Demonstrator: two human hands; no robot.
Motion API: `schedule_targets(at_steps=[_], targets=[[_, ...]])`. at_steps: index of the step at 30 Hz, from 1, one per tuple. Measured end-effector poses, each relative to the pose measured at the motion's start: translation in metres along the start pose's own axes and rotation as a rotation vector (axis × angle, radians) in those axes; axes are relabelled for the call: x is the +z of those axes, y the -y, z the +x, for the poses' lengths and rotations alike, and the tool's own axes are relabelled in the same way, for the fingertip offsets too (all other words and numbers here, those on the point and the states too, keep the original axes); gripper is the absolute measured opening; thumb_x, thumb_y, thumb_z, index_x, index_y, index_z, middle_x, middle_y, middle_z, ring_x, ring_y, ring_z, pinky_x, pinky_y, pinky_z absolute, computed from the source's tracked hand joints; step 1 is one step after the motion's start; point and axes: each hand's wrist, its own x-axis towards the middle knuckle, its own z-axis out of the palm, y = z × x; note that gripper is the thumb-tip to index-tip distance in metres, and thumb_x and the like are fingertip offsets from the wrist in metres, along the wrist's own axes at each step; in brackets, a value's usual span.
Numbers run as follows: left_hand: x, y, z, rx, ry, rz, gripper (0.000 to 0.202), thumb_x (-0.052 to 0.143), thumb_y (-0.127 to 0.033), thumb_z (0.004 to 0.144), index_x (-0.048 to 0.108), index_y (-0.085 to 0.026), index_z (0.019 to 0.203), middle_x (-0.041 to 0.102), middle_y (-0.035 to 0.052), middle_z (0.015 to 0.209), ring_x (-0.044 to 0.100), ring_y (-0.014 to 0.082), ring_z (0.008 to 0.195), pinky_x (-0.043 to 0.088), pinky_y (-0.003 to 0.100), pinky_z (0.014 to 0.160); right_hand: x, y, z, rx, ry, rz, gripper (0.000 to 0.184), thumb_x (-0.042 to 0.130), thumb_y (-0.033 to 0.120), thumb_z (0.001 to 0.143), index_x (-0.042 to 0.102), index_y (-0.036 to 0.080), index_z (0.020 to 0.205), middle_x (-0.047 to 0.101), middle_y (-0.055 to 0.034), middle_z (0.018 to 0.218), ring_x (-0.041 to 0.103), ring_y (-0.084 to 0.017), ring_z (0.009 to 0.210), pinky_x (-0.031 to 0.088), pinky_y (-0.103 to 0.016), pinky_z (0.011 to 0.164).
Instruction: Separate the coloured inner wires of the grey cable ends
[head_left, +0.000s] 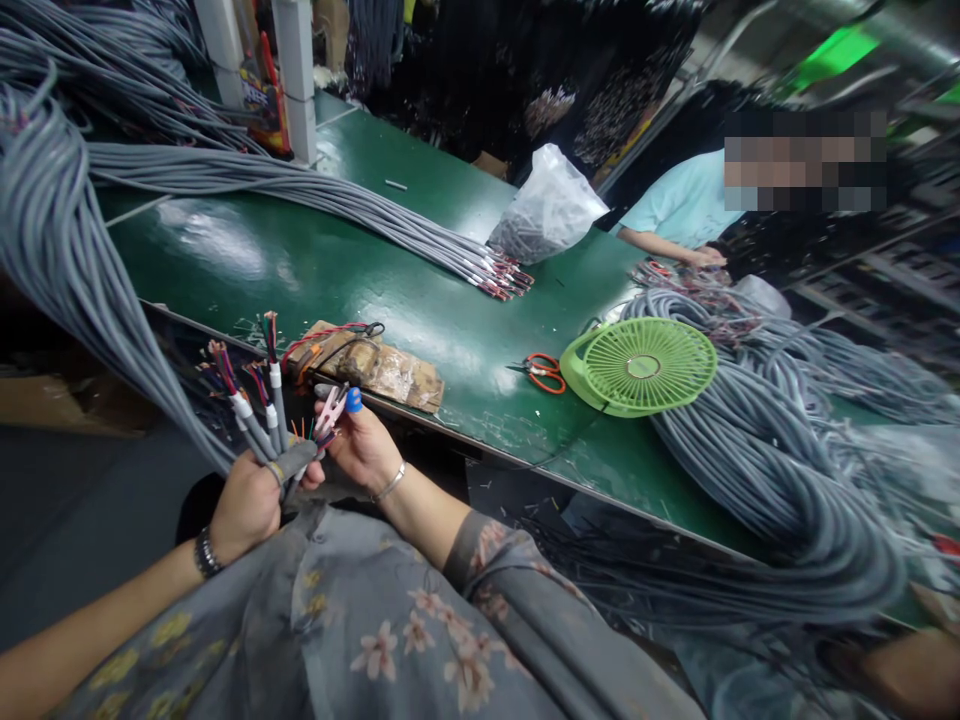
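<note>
My left hand [247, 505] is closed around several grey cables [276, 405], whose ends fan upward. White bands wrap the cable ends, and thin coloured wires [217, 358] stick out of them. Something grey covers the left thumb. Close beside it, my right hand [367, 445] pinches a small pale pink, clip-like piece [328, 412] against the wires; its exact kind is unclear. A blue cover [353, 400] sits on a right-hand fingertip. Just beyond the hands, a worn, tape-wrapped board [401, 378] with red and black leads lies at the table's edge.
On the green table [480, 370] lie a long cable bundle [360, 212], orange-handled scissors [545, 373], a green fan [641, 365] and a plastic bag [551, 205]. Thick cable coils [780, 470] cover the right side. A co-worker in a light blue top [679, 195] handles wires opposite.
</note>
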Motion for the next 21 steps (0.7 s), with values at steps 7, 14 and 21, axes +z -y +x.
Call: schedule_targets(at_steps=[7, 14, 21], targets=[[-0.006, -0.001, -0.008, 0.040, 0.030, 0.068, 0.028, 0.087, -0.044, 0.049, 0.070, -0.021, 0.049, 0.067, 0.0008, 0.046, 0.058, 0.0158, 0.047, 0.049, 0.028, 0.052, -0.008, 0.000, -0.009, 0.022, 0.100, -0.025, 0.059, 0.068, 0.078, 0.082, 0.069, 0.020, 0.087, 0.070, -0.0041, 0.079, 0.059, -0.016, 0.070, 0.052, -0.027, 0.065], [-0.014, 0.001, -0.014, 0.056, 0.033, 0.168, 0.030, 0.083, -0.050, 0.051, 0.072, -0.022, 0.046, 0.068, 0.0029, 0.048, 0.060, 0.0177, 0.051, 0.052, 0.029, 0.055, -0.024, -0.003, -0.029, 0.009, 0.233, -0.286, 0.069, 0.094, 0.072, 0.048, 0.069, 0.018, 0.083, 0.063, 0.0016, 0.071, 0.055, -0.012, 0.064, 0.049, -0.027, 0.063], [-0.023, 0.005, -0.003, 0.124, 0.256, 0.345, 0.032, 0.082, -0.051, 0.060, 0.075, -0.022, 0.050, 0.074, 0.0058, 0.055, 0.064, 0.0207, 0.056, 0.054, 0.031, 0.061, -0.012, -0.003, -0.039, -0.083, 0.215, -0.402, 0.050, 0.097, 0.053, 0.057, 0.064, 0.018, 0.071, 0.061, 0.0034, 0.064, 0.052, -0.010, 0.058, 0.045, -0.027, 0.063]])
